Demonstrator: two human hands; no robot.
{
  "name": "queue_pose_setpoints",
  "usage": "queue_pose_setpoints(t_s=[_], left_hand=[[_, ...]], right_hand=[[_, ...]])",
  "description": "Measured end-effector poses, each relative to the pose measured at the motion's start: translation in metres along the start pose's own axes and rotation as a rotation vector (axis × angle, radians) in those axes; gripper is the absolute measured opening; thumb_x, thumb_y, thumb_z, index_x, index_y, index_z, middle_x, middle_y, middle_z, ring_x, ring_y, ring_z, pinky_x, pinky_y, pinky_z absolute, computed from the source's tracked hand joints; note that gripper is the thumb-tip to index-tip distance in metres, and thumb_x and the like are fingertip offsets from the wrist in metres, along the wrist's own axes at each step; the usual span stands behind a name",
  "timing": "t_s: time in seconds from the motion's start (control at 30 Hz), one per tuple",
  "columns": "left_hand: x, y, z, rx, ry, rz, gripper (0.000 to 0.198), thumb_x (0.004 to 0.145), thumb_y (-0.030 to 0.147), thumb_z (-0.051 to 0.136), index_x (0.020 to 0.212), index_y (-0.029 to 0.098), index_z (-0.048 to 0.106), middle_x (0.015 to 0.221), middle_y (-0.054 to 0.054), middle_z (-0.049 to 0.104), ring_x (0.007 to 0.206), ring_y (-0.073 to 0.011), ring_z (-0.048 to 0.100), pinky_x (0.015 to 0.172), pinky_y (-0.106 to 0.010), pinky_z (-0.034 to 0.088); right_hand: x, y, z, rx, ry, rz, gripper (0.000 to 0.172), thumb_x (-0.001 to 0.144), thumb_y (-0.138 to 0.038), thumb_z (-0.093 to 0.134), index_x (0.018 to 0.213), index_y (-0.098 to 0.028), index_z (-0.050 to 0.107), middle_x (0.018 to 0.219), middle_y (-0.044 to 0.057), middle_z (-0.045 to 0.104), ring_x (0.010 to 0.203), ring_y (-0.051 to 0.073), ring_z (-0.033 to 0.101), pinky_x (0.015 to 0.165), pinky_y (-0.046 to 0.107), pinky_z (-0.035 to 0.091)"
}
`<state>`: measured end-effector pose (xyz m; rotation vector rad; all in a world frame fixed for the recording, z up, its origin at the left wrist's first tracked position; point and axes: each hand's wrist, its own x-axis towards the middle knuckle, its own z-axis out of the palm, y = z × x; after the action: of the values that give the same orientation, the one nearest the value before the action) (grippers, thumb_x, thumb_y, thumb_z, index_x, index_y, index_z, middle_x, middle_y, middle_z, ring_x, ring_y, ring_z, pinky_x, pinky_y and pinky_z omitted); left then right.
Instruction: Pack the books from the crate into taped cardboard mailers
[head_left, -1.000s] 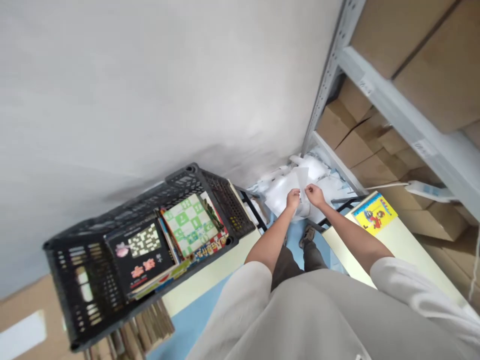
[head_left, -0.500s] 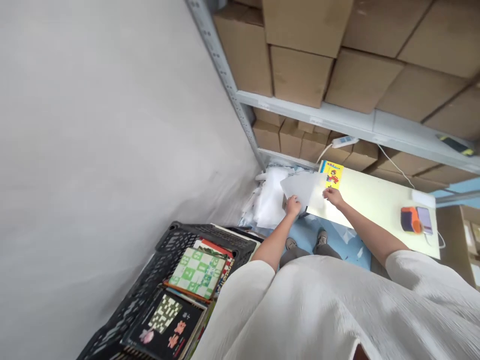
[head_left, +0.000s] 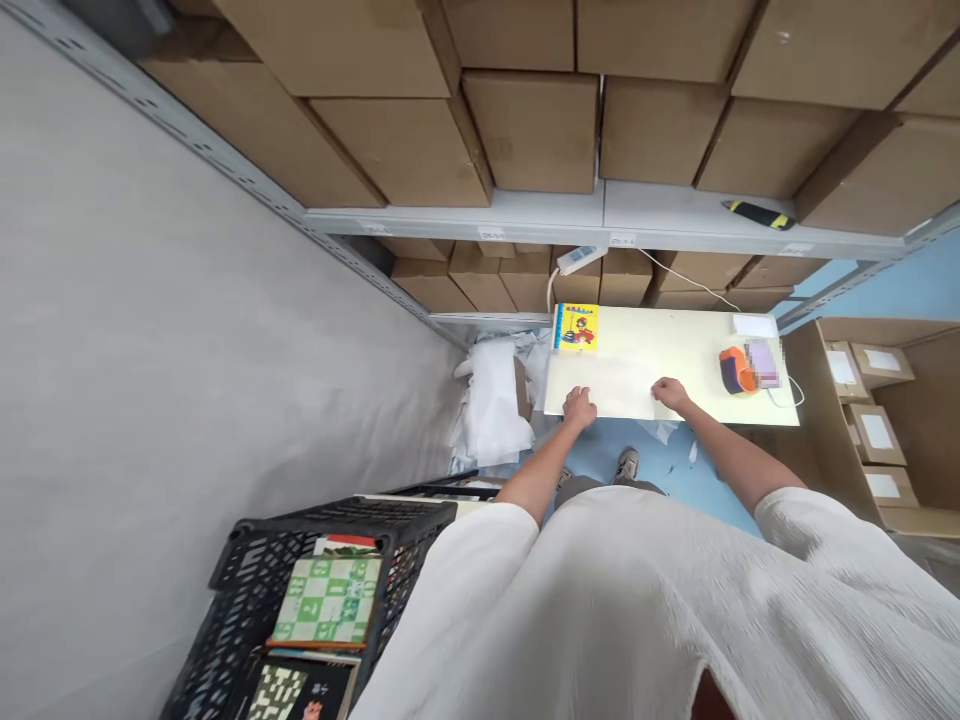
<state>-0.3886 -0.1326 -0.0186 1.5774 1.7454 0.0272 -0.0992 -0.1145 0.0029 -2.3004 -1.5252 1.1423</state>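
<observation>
Atop the desk point(head_left: 697, 335), just nearer than the yellow picture book point(head_left: 576, 328), the translucent white sheet point(head_left: 621, 385) now lies flatly supported, no longer overhanging, its edge between the right hand's point(head_left: 670, 393) narrowed fingers, the left hand's point(head_left: 580, 407) grip unclear.

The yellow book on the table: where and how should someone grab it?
Probably by its left edge, coming from the left with the left hand: the yellow book lies flat, and that edge sits close to the left edge of the table, so reaching underneath looks easiest there.
</observation>
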Motion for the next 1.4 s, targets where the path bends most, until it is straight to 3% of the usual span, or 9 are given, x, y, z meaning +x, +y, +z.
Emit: queue_pose_setpoints(t_s=[0.27, 0.47, 0.67, 0.77, 0.9, 1.1, 1.2, 1.4], left_hand=[[0.003, 0.037, 0.04, 0.089, -0.029, -0.012, 0.062, 0.097, 0.022, 0.061, 0.158, 0.024, 0.058, 0.172, -0.015, 0.048, 0.158, -0.0353, 0.046, 0.13, -0.047, 0.04], [0.002, 0.047, 0.055, 0.096, -0.06, -0.054, 0.059, 0.096, 0.024, 0.063, 0.155, 0.026, 0.059, 0.165, -0.016, 0.052, 0.153, -0.0361, 0.05, 0.127, -0.048, 0.043], [-0.003, 0.047, 0.06, 0.133, -0.118, -0.038, 0.054, 0.094, 0.024, 0.061, 0.148, 0.027, 0.061, 0.162, -0.015, 0.055, 0.154, -0.0346, 0.049, 0.126, -0.049, 0.044], [-0.003, 0.045, 0.059, 0.147, -0.134, -0.03, 0.059, 0.093, 0.024, 0.062, 0.151, 0.027, 0.059, 0.168, -0.014, 0.051, 0.16, -0.0335, 0.045, 0.128, -0.048, 0.041], [-0.001, 0.039, 0.054, 0.155, -0.141, -0.015, 0.068, 0.092, 0.027, 0.065, 0.159, 0.024, 0.053, 0.179, -0.016, 0.038, 0.169, -0.0328, 0.032, 0.134, -0.045, 0.034], [0.006, 0.017, 0.033, 0.196, 0.014, -0.16, 0.073, 0.094, 0.03, 0.06, 0.165, 0.02, 0.045, 0.184, -0.021, 0.027, 0.17, -0.038, 0.027, 0.135, -0.054, 0.029], [0.011, 0.003, 0.022, 0.205, -0.033, -0.178, 0.082, 0.095, 0.034, 0.06, 0.172, 0.022, 0.034, 0.187, -0.019, 0.022, 0.172, -0.0373, 0.024, 0.136, -0.055, 0.026], [0.016, -0.014, 0.01, 0.239, -0.11, -0.059, 0.085, 0.098, 0.036, 0.058, 0.177, 0.023, 0.027, 0.189, -0.017, 0.01, 0.175, -0.0357, 0.013, 0.14, -0.057, 0.014]], right_hand=[[0.023, 0.061, -0.032, -0.266, -0.045, -0.008, 0.015, 0.087, -0.022, 0.06, 0.084, -0.02, 0.075, 0.097, 0.011, 0.081, 0.093, 0.026, 0.074, 0.08, 0.03, 0.052], [0.041, 0.087, -0.041, -0.275, -0.049, -0.015, 0.011, 0.086, -0.022, 0.065, 0.089, -0.02, 0.076, 0.094, 0.014, 0.08, 0.092, 0.029, 0.074, 0.079, 0.033, 0.054], [0.033, 0.097, -0.034, -0.245, -0.004, 0.055, 0.032, 0.094, -0.023, 0.058, 0.122, -0.016, 0.071, 0.119, 0.021, 0.075, 0.104, 0.034, 0.073, 0.089, 0.042, 0.057], [0.022, 0.092, -0.021, -0.256, 0.023, -0.111, 0.037, 0.095, -0.023, 0.057, 0.13, -0.017, 0.068, 0.132, 0.021, 0.068, 0.115, 0.034, 0.068, 0.099, 0.044, 0.056], [0.01, 0.078, 0.001, -0.312, -0.074, -0.282, 0.042, 0.096, -0.024, 0.059, 0.136, -0.021, 0.069, 0.147, 0.018, 0.062, 0.132, 0.035, 0.06, 0.109, 0.044, 0.053], [0.002, 0.071, 0.021, -0.345, -0.132, -0.24, 0.054, 0.095, -0.025, 0.062, 0.148, -0.022, 0.067, 0.157, 0.019, 0.056, 0.138, 0.039, 0.056, 0.111, 0.048, 0.052], [0.002, 0.075, 0.025, -0.324, -0.123, -0.223, 0.057, 0.094, -0.026, 0.061, 0.151, -0.019, 0.066, 0.16, 0.02, 0.054, 0.141, 0.039, 0.054, 0.113, 0.048, 0.052], [0.0, 0.076, 0.027, -0.263, -0.113, -0.194, 0.054, 0.095, -0.024, 0.061, 0.147, -0.015, 0.069, 0.156, 0.019, 0.059, 0.138, 0.033, 0.059, 0.119, 0.043, 0.048]])
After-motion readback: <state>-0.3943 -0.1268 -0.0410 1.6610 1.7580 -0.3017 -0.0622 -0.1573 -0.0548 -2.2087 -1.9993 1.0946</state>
